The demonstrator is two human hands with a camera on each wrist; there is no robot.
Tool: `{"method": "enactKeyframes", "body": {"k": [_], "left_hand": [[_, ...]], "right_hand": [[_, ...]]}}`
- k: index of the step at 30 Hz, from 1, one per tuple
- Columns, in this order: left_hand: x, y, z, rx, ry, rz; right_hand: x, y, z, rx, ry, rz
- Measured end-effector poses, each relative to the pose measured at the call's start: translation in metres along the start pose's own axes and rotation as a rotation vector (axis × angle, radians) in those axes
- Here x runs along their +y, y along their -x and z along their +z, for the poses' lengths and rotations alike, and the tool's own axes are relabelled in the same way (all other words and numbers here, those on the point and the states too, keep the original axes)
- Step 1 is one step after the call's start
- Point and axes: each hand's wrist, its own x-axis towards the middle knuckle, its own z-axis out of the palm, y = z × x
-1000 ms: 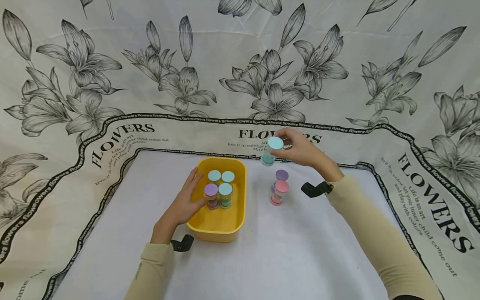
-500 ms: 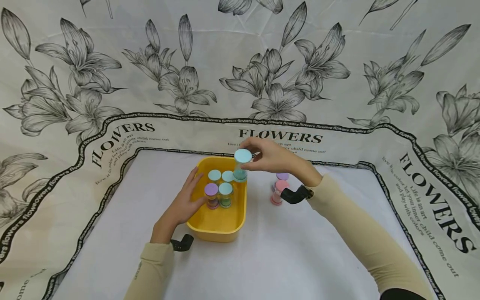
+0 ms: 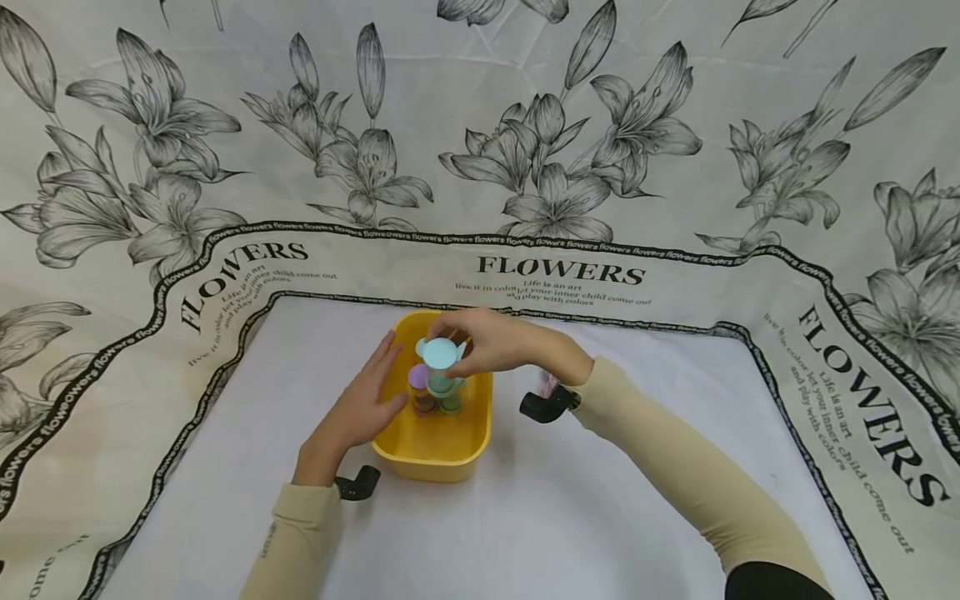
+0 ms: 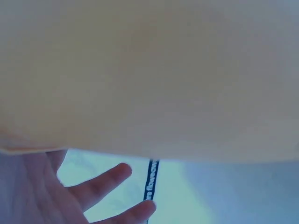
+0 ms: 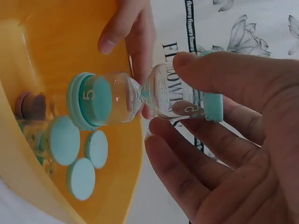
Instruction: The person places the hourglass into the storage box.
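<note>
Pinching, right grip (image 3: 491, 340): one hourglass (image 5: 159, 98), teal-capped, clear waisted bulbs, above the yellow bin (image 3: 431, 446). Left grip (image 3: 365, 400): fingers extended at the bin's side. Bin: rounded corners, smooth, seemingly plastic. Handling advised: keep upright, lower slowly, avoid knocking flat-lidded hourglasses (image 5: 64, 140) inside; bulbs look fragile.

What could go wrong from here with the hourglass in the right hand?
The held hourglass is above the standing hourglasses in the yellow bin; coming down on them, it might knock one over.
The right hand grips it partly by its clear, smooth-looking body, so it could perhaps slip.
</note>
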Motion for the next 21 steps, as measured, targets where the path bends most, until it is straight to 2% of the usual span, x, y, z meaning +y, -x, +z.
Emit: {"method": "enactKeyframes", "body": {"k": [4, 15, 21], "left_hand": [[0.000, 0.003, -0.004, -0.029, 0.009, 0.016], [-0.001, 0.004, -0.002, -0.057, 0.028, -0.022], [-0.001, 0.004, -0.001, -0.057, 0.044, -0.025]], "right_hand": [[-0.001, -0.008, 0.009, -0.053, -0.004, -0.016], [-0.009, -0.023, 0.020, -0.138, 0.037, -0.033], [-0.012, -0.025, 0.029, -0.197, 0.080, 0.023]]}}
